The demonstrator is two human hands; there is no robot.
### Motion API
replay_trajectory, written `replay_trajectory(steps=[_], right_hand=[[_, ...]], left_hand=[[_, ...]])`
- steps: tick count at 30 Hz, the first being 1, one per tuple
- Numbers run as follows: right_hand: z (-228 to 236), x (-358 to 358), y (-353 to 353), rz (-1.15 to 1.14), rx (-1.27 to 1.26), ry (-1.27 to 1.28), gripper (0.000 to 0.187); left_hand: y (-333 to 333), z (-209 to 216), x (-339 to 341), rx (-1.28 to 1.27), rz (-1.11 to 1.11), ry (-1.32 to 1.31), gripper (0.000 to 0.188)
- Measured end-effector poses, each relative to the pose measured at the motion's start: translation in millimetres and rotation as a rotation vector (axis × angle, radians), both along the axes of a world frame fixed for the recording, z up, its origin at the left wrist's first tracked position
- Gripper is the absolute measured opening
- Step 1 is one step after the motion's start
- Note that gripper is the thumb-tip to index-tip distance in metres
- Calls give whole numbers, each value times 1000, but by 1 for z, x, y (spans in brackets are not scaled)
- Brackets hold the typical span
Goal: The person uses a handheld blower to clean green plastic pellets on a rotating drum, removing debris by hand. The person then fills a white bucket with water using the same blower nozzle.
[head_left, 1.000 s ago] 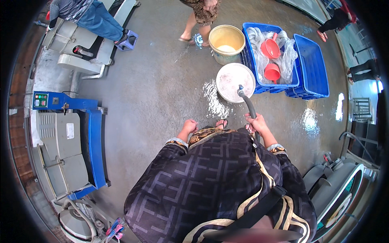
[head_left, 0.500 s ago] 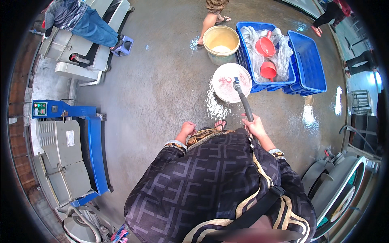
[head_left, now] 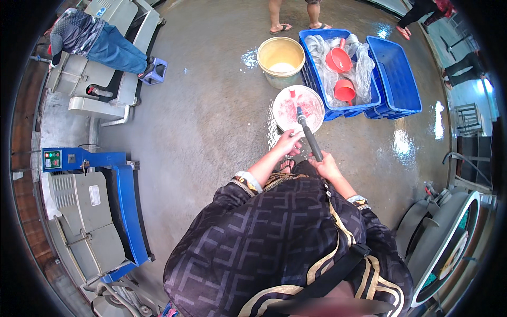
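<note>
A white round bucket (head_left: 275, 117) with pink and red patches inside stands on the wet floor before me. Over it reaches a dark grey hose-like tube (head_left: 311, 138) with a metal fitting (head_left: 300, 114) at its far end. My right hand (head_left: 325, 165) is closed around the near end of this tube. Just left of the tube, at the bucket's near rim, is my left hand (head_left: 288, 142), fingers apart and apparently holding nothing. Whether its fingertips touch the rim, I cannot tell.
A yellowish bucket (head_left: 266, 67) stands behind the white one. To its right, a blue crate (head_left: 338, 112) holds clear plastic and two red dippers (head_left: 338, 60); another blue crate (head_left: 398, 74) adjoins it. Machines (head_left: 87, 211) line the left, a large fan (head_left: 449, 248) the right. Other people stand around.
My left hand has moved forward and right, from my waist to the bucket's rim, and its fingers have spread. The tube has shifted slightly left. At the back, the person's legs have moved.
</note>
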State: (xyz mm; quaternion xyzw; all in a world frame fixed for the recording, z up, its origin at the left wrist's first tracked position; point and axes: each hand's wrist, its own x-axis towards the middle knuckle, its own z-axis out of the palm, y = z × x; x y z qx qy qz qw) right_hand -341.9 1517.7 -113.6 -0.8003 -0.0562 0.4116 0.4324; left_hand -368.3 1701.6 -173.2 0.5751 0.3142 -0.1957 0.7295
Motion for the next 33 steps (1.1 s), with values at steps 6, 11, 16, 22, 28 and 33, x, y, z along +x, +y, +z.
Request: replay_trajectory(steps=[6, 11, 16, 22, 28, 33], right_hand=[[-14, 7, -10, 144, -70, -164, 28], [2, 23, -25, 174, 88, 22, 26], [-10, 33, -47, 197, 200, 187, 31], [-63, 41, -57, 116, 236, 38, 39], [-53, 48, -34, 88, 248, -47, 36], [-20, 50, -2, 0, 177, -59, 34]], left_hand=[[-40, -3, 55, 47, 26, 105, 82], [-53, -6, 78, 162, 201, 94, 71], [-17, -68, 102, 439, 220, -184, 75], [-13, -3, 142, 473, 198, -146, 73], [10, 1, 156, 411, 168, -120, 70], [37, 23, 158, 341, 144, -100, 70]])
